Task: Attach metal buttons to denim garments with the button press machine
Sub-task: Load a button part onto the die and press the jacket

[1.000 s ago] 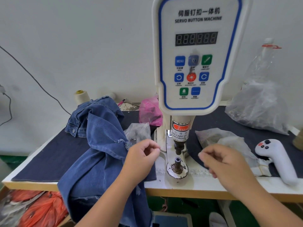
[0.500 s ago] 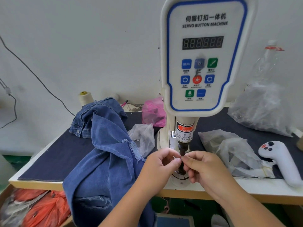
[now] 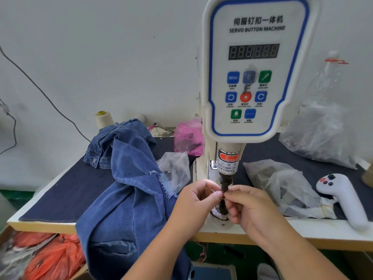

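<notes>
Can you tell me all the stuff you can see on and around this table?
button machine: one, white with blue trim, standing at the table's middle
table: one, topped with dark cloth
denim garments: a blue heap, left of the machine, hanging over the front edge
thread cone: one, cream, behind the denim
pink bag: one, at the back beside the machine
clear bags: several, on both sides of the machine
plastic bottle: one, clear, back right
handheld controller: one, white, right front
orange bags: some, under the table at left
cable: one, dark, on the wall
left hand: at the press head, fingers pinched
right hand: meeting it, fingers pinched
</notes>
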### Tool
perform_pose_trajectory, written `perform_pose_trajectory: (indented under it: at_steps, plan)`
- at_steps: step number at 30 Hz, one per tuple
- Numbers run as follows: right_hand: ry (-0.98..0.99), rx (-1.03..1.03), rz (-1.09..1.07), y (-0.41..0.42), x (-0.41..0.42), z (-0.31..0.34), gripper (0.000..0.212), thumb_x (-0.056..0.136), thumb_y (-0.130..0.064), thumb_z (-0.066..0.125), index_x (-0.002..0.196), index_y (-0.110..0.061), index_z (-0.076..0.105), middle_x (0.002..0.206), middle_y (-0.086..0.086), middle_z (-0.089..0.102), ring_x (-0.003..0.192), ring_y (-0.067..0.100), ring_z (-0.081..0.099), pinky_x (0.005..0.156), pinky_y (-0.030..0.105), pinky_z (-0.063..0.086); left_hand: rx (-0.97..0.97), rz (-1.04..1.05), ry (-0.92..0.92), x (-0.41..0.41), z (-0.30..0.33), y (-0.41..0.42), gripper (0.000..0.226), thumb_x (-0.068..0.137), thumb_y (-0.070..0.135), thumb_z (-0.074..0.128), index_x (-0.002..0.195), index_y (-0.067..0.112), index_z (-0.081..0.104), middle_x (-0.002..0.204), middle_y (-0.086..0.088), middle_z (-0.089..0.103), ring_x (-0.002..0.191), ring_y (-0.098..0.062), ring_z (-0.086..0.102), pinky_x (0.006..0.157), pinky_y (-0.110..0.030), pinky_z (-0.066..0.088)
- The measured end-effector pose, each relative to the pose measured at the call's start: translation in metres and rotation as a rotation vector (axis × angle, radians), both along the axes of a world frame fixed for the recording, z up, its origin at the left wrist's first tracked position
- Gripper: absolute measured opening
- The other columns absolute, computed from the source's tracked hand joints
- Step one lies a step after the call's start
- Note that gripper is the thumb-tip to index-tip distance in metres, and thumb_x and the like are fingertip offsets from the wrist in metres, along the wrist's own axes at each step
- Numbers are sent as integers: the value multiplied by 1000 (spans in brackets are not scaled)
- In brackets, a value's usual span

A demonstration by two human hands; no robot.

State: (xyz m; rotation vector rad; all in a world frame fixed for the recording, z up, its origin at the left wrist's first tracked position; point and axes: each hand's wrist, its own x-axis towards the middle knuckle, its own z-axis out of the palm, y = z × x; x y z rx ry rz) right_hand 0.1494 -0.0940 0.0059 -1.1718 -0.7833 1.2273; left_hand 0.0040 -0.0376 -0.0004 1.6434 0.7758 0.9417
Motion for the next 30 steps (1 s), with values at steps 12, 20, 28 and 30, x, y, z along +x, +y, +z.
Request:
perform_pose_trajectory:
  at_steps: [12,20,28,30]
  plan:
    - [439,-230,5,-2,-10,11,17,73,-3,64,88,5,65,58,6,51,42,10,43,34,20,36,64,10,147,-14,-7,0,13,93,15,64,88,25,70,71,-5,60,67,-8,52,62,-27,47]
    - [550,-131,-74,-9,-20,14,26,68,-3,60,93,6,61,55,4,44,42,9,36,34,20,31,515,-100,697,-58,-2,-4,14,85,31,56,95,35,65,81,16,60,83,-3,52,83,-23,41]
    - [576,-91,16,-20,-16,3,47,71,-7,60,117,0,62,60,6,48,45,12,40,36,23,36,1004,-270,1287,-79,-6,-10,23,80,27,64,102,31,62,101,8,46,95,-19,43,79,-30,25]
    - [549,-92,29,-20,-13,1,44,73,-7,59,117,-1,64,61,6,48,46,12,41,37,23,37,1116,-261,1270,-82,-3,-5,9,76,32,73,83,32,67,85,11,52,83,-15,54,71,-27,36]
